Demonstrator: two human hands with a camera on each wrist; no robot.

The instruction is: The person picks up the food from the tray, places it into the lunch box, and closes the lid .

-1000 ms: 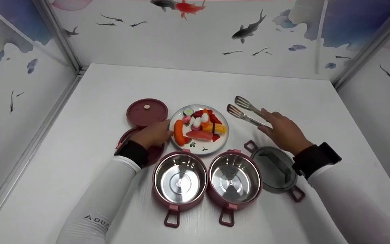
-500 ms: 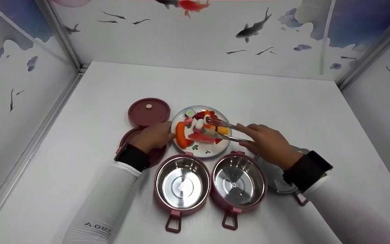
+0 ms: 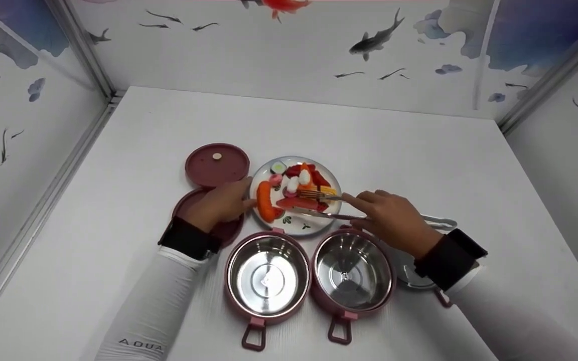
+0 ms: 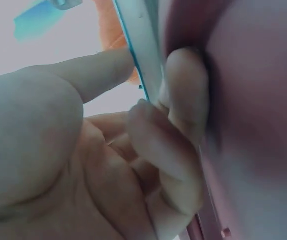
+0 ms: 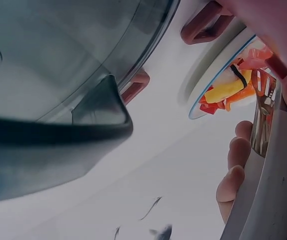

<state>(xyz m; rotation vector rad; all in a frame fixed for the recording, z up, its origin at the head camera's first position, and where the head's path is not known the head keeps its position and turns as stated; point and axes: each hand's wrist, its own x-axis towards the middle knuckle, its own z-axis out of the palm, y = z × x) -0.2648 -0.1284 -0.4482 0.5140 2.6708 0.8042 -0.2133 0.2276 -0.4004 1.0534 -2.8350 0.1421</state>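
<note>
A round white plate carries several toy food pieces: an orange sausage, a long pink piece, a yellow piece, white and red bits. At its left rim, my left hand pinches the edge; in the left wrist view the thumb lies on the inner side and curled fingers outside. My right hand grips metal tongs, whose slotted ends spread over the plate on either side of the pink piece. The right wrist view shows the tongs' pale handle between fingers and thumb.
Two red pots with steel insides, a left pot and a right pot, stand side by side before the plate. Two dark red lids lie left, a back lid and a front lid partly under my left hand. A grey lidded pan sits beneath my right wrist.
My right hand has brought the tongs left from beside the plate to over the food, then lower towards the pink piece. My left hand stays at the plate's rim.
</note>
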